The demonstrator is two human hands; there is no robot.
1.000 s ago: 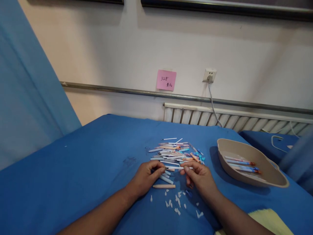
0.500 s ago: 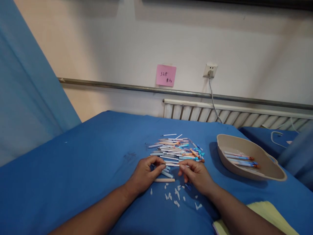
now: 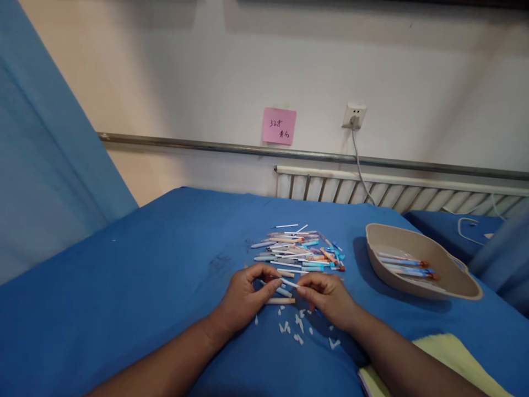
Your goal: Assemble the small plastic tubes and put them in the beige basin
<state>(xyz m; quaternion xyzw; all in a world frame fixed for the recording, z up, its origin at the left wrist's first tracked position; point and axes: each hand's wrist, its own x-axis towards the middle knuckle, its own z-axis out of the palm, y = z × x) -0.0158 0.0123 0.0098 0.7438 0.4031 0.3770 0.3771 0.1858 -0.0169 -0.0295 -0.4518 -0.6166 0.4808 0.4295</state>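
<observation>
A thin white pen refill (image 3: pixel 290 283) spans the gap between my two hands, tilted slightly down to the right. My left hand (image 3: pixel 248 295) is closed in a pinch on its left end, and my right hand (image 3: pixel 330 298) pinches the right end. Under and beside my fingers lie pen barrels, among them a pale blue one (image 3: pixel 282 292) and a peach one (image 3: pixel 281 301). Just beyond is a loose pile of pens, refills and coloured barrels (image 3: pixel 289 258). Several small white caps or tips (image 3: pixel 299 321) are scattered nearer to me.
A beige basin (image 3: pixel 458 284) at the right holds several pens (image 3: pixel 407 263). A yellow cloth (image 3: pixel 450 358) lies under my right forearm. Blue cloth (image 3: pixel 165 259) covers the table. Behind it are a radiator (image 3: pixel 330 190) and a metal rail (image 3: pixel 227 148).
Both hands have shifted slightly, and the refill, near level before, now slopes down to the right. My right hand has come closer to my left, leaving less of the refill showing.
</observation>
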